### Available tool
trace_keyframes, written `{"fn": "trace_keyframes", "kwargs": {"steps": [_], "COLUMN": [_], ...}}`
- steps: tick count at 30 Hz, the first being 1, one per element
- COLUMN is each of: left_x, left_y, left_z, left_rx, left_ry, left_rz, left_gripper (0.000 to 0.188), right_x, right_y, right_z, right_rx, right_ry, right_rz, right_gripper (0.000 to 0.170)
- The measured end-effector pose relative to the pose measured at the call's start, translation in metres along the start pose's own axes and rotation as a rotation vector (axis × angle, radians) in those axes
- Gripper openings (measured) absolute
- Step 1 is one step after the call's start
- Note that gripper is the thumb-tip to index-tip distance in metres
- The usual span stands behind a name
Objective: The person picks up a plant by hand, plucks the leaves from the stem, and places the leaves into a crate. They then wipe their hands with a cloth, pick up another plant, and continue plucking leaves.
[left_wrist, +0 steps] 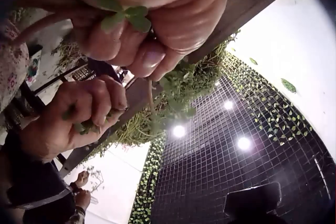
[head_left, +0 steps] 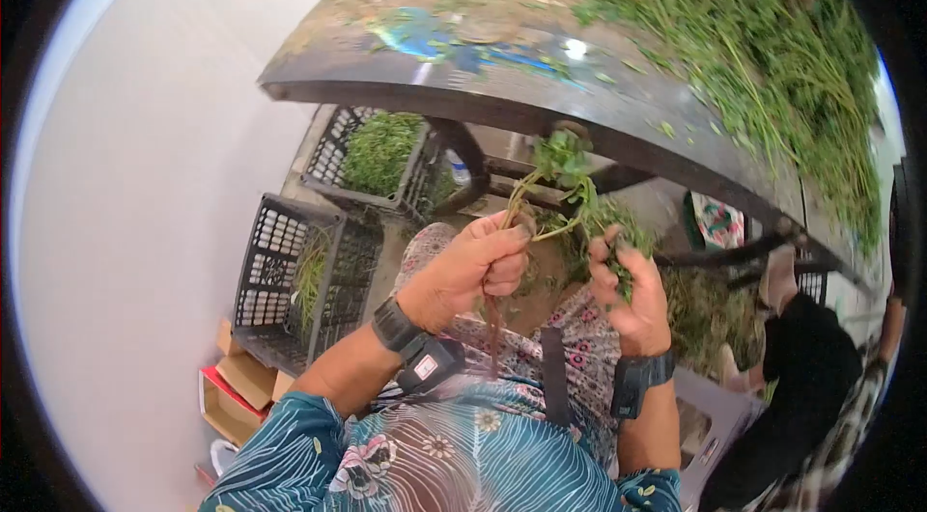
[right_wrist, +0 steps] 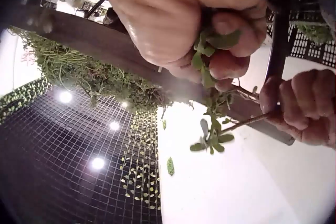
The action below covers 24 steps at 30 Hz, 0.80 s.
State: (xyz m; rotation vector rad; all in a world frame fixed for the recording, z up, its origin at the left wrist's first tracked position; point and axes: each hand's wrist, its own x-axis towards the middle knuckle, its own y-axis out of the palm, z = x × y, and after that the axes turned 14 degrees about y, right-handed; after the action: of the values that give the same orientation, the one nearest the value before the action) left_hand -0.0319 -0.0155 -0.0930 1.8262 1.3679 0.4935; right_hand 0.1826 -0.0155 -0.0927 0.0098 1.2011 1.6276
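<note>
In the head view my left hand (head_left: 483, 266) grips reddish stems that hang below the fist, while a leafy green sprig (head_left: 563, 160) rises above it toward the table edge. My right hand (head_left: 632, 295), just to the right, curls round some green leaves (head_left: 623, 271). The right wrist view shows leaves (right_wrist: 205, 56) held between the right hand's (right_wrist: 194, 29) fingers, with the sprig's leafy tip (right_wrist: 212, 140) hanging beside them. There the left hand (right_wrist: 304, 106) pinches the sprig's stem (right_wrist: 247, 123).
A metal table (head_left: 463, 68) bears a large heap of green plants (head_left: 753, 49). Under and beside it stand black crates (head_left: 266, 280) with greens, near cardboard boxes (head_left: 241, 382). More plants (head_left: 715, 319) lie on the floor at right, near another person's dark-clothed leg (head_left: 806, 367).
</note>
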Motion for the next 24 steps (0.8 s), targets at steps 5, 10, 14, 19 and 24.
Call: {"fn": "trace_keyframes", "kwargs": {"steps": [5,10,14,19,24], "left_x": [-0.017,-0.034,-0.043,-0.046,-0.057], "left_y": [-0.036,-0.095,-0.126,-0.138,-0.132], "left_z": [-0.008,0.004,0.009,0.013,0.002], "left_rx": [0.132,-0.017,-0.161,-0.142,-0.130], "left_ry": [0.087,0.145,0.170,0.233,0.277], "left_rz": [-0.176,-0.468,-0.706,-0.677,-0.694], "left_gripper": [0.011,0.017,0.018,0.017,0.016], "right_x": [0.033,0.057,0.073,0.098,0.153], "right_y": [-0.036,-0.061,-0.056,-0.050,0.025], "right_z": [-0.022,-0.040,-0.060,-0.082,-0.077], "right_rx": [0.171,0.169,0.161,0.058,-0.083], "right_ry": [0.150,0.224,0.310,0.384,0.312], "right_rz": [-0.063,-0.160,-0.274,-0.302,0.070], "right_gripper": [0.013,0.012,0.011,0.009,0.015]}}
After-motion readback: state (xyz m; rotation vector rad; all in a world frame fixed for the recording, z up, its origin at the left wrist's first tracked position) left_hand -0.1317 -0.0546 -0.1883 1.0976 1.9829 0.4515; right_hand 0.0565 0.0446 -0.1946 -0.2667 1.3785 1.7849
